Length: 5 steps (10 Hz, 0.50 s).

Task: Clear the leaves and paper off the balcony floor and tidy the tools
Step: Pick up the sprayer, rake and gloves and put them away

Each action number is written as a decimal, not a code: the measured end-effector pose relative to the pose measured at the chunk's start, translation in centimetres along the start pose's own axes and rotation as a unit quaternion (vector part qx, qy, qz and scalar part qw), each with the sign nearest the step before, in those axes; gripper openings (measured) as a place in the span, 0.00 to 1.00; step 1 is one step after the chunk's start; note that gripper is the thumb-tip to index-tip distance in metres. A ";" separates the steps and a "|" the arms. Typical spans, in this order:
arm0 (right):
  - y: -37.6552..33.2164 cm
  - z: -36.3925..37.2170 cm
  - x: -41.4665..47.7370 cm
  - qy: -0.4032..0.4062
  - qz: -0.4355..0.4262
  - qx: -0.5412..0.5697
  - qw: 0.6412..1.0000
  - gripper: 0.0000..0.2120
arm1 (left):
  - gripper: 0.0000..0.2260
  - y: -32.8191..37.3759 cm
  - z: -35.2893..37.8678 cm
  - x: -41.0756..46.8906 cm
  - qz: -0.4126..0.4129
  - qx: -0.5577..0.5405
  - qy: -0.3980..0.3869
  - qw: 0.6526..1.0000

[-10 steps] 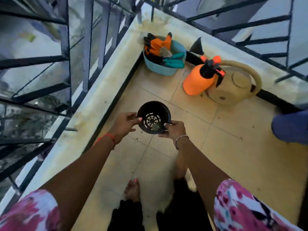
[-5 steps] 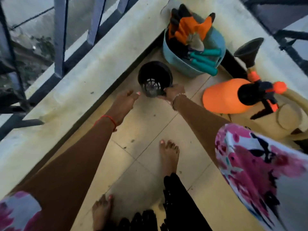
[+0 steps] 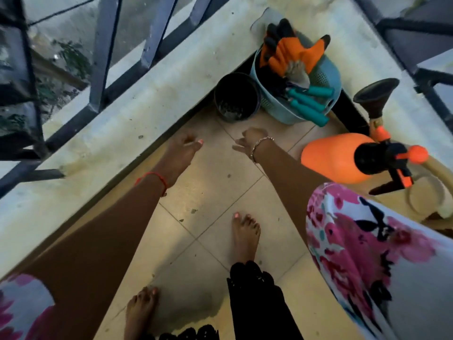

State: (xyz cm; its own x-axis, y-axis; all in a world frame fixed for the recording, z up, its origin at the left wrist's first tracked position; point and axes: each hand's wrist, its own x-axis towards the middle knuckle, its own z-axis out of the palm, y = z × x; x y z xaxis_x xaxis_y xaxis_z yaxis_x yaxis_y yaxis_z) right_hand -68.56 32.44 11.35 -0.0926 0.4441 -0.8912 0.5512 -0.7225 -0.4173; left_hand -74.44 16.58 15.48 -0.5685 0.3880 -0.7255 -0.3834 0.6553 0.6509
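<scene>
Nearest the camera, two bare feet [image 3: 245, 239] stand on the beige tiled balcony floor [image 3: 213, 187], which carries a few small dark specks [image 3: 193, 211]. Both arms stretch forward and down, floral sleeves at the shoulders. The left hand [image 3: 181, 150], a red thread round its wrist, hangs palm down above the tiles with its fingers loosely extended and nothing in them. The right hand [image 3: 247, 141], wearing a metal bracelet, hangs just beside it, fingers relaxed and slightly spread, also holding nothing; both are motion-blurred. Just beyond the fingertips and apart from them, the round black plastic plant pot [image 3: 235, 94] stands upright on the floor with its mouth facing up, at the foot of the pale concrete ledge [image 3: 147, 106] and right against the light-blue perforated plastic basket [image 3: 277, 111]. That basket holds orange-and-black work gloves [image 3: 291, 55] and teal-handled garden hand tools [image 3: 308, 104], whose handles run diagonally, pointing out over the rim toward the lower right. To the right, an orange pump sprayer bottle [image 3: 331, 158] sits beside a beige watering can [image 3: 426, 200]. Dark metal railing [image 3: 103, 45] rises above the ledge.
</scene>
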 end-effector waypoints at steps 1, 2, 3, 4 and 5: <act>0.5 -0.2 -3.0 -0.019 0.018 -0.045 0.999 0.16 | 0.15 1.2 -0.9 -2.3 0.017 0.028 -0.015 0.999; 0.0 -0.2 -8.5 -0.034 -0.035 -0.100 0.994 0.19 | 0.15 4.4 -3.2 -6.7 0.058 0.056 -0.026 0.996; -1.8 -0.7 -17.4 -0.004 -0.116 -0.184 0.976 0.18 | 0.14 9.4 -6.1 -12.8 0.123 0.087 -0.034 0.988; -3.3 -1.8 -28.3 0.031 -0.196 -0.232 0.952 0.17 | 0.13 14.9 -9.0 -20.9 0.178 0.134 -0.044 0.974; -4.5 -3.3 -41.8 0.048 -0.316 -0.302 0.898 0.15 | 0.12 19.8 -12.1 -30.9 0.266 0.202 -0.065 0.940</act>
State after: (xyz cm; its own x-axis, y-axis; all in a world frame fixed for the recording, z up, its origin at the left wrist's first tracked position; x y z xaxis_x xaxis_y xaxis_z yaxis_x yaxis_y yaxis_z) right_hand -64.40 18.90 51.08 -0.4887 0.7293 -0.4789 0.7661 0.0961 -0.6355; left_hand -73.28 9.68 53.49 -0.4985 0.7885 -0.3602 0.2523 0.5294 0.8100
